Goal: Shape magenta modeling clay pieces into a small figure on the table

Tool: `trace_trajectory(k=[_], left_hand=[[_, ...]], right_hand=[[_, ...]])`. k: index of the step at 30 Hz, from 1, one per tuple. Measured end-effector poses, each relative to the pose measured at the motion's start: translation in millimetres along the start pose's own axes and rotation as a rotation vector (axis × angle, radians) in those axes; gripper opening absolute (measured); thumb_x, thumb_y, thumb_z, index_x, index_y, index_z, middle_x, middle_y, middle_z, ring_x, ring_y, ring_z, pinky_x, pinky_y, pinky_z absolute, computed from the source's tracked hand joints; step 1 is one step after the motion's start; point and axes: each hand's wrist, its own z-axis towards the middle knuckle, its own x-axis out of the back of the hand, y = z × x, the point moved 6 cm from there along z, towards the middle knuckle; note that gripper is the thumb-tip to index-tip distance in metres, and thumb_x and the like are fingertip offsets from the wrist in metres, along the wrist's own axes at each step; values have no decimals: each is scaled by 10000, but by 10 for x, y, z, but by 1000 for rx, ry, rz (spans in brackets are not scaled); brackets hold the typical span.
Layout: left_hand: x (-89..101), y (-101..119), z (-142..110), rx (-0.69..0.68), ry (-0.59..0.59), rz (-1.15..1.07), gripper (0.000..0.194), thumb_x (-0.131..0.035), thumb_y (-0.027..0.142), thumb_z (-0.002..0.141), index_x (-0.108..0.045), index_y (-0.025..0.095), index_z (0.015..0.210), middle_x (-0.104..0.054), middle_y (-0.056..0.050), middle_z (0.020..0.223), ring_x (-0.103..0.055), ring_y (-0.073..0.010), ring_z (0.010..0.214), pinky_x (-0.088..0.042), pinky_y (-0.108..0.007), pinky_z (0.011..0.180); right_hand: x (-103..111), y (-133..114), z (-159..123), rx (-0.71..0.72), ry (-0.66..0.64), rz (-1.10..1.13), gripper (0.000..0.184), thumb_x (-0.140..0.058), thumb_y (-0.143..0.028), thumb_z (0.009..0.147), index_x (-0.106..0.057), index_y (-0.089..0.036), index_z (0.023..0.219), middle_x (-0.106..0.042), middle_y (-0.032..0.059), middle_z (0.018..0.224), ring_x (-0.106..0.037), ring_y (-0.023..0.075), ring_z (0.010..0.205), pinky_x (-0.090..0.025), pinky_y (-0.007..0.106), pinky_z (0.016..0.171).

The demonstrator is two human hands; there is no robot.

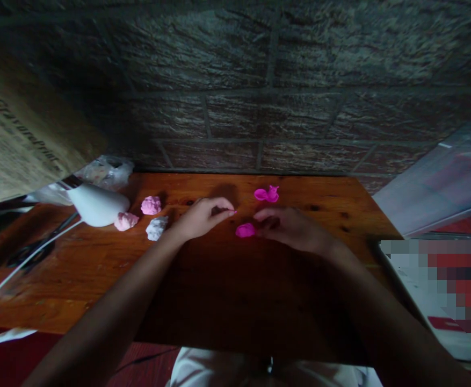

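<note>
My left hand (205, 216) is closed in a pinch above the wooden table, with a tiny bit of magenta modelling clay (235, 212) at its fingertips. To its right, my right hand (285, 228) has its fingers curved and apart beside a magenta clay lump (245, 230). Its lower fingertips reach the lump's right edge; whether they touch it I cannot tell. Farther back lies a magenta clay figure (266, 194) with a rounded, dish-like part and small points on top. Pink (151, 205), paler pink (126, 221) and white clay lumps (157, 228) sit left of my left hand.
A white rounded lamp-like object (98, 204) with a white cord (29, 262) stands at left. Dark scissors (31, 253) lie near the cord. Behind are a plastic bag (108, 169) and a printed cardboard piece (26, 129). A brick-patterned wall (235, 115) borders the table (203, 290).
</note>
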Motion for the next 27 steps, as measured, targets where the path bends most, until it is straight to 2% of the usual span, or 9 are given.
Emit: trace_trajectory(k=[3, 7, 11, 17, 19, 20, 22, 24, 27], left_hand=[[-38, 55, -29, 10, -7, -59, 190, -632, 333, 944, -726, 168, 957, -769, -44, 898, -688, -159, 791, -508, -262, 706], [-112, 117, -37, 8, -67, 72, 142, -631, 283, 928, -734, 187, 947, -733, -11, 800, -645, -134, 685, -465, -241, 626], [-110, 133, -43, -16, -76, 166, 129, -632, 228, 917, -738, 192, 982, -739, -22, 858, -656, -134, 709, -466, -242, 640], [11, 164, -96, 28, -27, 129, 227, -645, 371, 960, -746, 193, 1058, -735, -3, 784, -627, -121, 637, -446, -240, 602], [-20, 246, -125, 20, -77, 93, 311, -688, 453, 930, -751, 206, 1108, -739, 5, 767, -630, -121, 618, -444, -237, 583], [-73, 308, -144, -14, -143, 100, 359, -735, 492, 886, -756, 216, 1114, -747, 8, 768, -648, -128, 627, -453, -242, 598], [-165, 424, -180, -80, -226, 143, 422, -812, 523, 801, -761, 226, 1096, -785, -10, 864, -710, -170, 736, -483, -265, 662], [-251, 489, -211, -116, -283, 144, 307, -792, 475, 835, -767, 233, 1022, -790, -11, 860, -731, -180, 762, -495, -271, 687], [-299, 500, -224, -146, -259, 138, 143, -761, 342, 861, -763, 229, 948, -771, 5, 782, -721, -159, 700, -489, -261, 668]], right_hand=[[-56, -7, 5, -4, -43, 11, 128, -734, -245, 839, -778, -185, 943, -800, 30, 907, -725, 181, 789, -532, 269, 717], [-51, -17, -11, -38, -3, -111, 86, -714, -233, 890, -798, -215, 890, -812, 26, 856, -740, 179, 752, -511, 268, 677], [-39, -11, -18, -25, 14, -151, 108, -718, -194, 893, -813, -242, 909, -827, 17, 887, -758, 175, 763, -521, 261, 691], [-32, -48, -63, 7, -48, -215, 121, -691, -200, 917, -811, -213, 929, -815, 37, 872, -745, 180, 740, -495, 262, 656], [-39, -115, -100, 27, -94, -216, 134, -676, -223, 933, -809, -206, 941, -810, 40, 877, -740, 182, 745, -489, 265, 653], [-47, -156, -120, 38, -121, -207, 142, -668, -216, 936, -809, -205, 949, -808, 39, 877, -736, 180, 745, -487, 263, 649], [-73, -226, -158, 45, -184, -177, 158, -658, -198, 940, -812, -213, 972, -804, 32, 890, -729, 172, 749, -486, 262, 658], [-93, -268, -180, 42, -216, -130, 143, -682, -191, 925, -814, -226, 965, -798, 23, 859, -719, 165, 719, -479, 256, 632], [-96, -275, -169, 54, -190, -64, 138, -681, -193, 934, -811, -237, 929, -802, 17, 851, -722, 156, 709, -477, 246, 623]])
